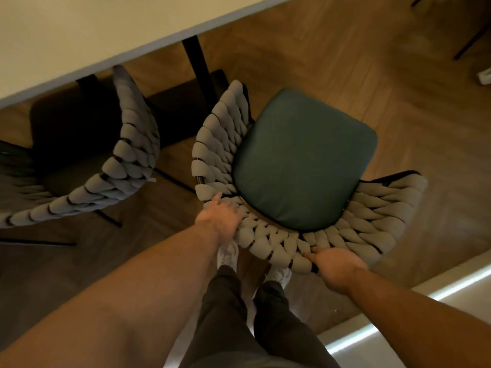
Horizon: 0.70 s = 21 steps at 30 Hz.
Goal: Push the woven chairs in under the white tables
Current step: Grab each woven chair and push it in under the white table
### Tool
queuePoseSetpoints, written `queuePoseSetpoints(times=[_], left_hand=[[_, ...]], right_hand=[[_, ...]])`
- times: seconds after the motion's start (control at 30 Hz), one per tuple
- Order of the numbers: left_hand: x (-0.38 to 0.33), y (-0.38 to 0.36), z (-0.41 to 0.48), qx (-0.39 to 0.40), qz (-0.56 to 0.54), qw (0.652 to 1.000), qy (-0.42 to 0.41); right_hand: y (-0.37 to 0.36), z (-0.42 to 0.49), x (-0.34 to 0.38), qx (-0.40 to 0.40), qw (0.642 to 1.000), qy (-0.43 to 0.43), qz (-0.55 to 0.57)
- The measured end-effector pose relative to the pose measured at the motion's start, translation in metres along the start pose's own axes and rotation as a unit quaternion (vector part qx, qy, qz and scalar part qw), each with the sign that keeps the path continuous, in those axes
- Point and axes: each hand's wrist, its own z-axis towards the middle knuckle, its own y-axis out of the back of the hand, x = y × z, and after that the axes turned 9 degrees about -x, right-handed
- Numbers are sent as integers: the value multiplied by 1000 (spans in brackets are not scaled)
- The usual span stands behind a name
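Note:
A woven chair [305, 160] with a grey braided back and a dark green seat cushion stands right in front of me, clear of the white table [87, 35] at the upper left. My left hand [220, 216] grips the left part of its curved back rim. My right hand [334, 264] grips the rim lower right, fingers curled over the braids. A second woven chair [125, 160] sits at the left, its seat partly under the table edge.
A black table leg [198, 67] stands between the two chairs. My legs and white shoes [228, 257] are just behind the chair back. A lit pale ledge [398, 314] runs along the lower right. Dark furniture legs [470, 41] show at the top right on the wooden floor.

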Motion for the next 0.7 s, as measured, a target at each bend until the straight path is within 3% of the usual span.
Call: queuePoseSetpoints(times=[0.13,0.47,0.7], left_hand=[[18,0,0,-63,49,996,42],[-3,-26,-14,-36,-31,996,81],[29,-23,-15,-27,-93,991,97]], right_hand=[[8,4,-7,-3,1000,12,-14],[36,32,-48,-2,995,45,-88],[98,74,-44,-17,986,36,-163]])
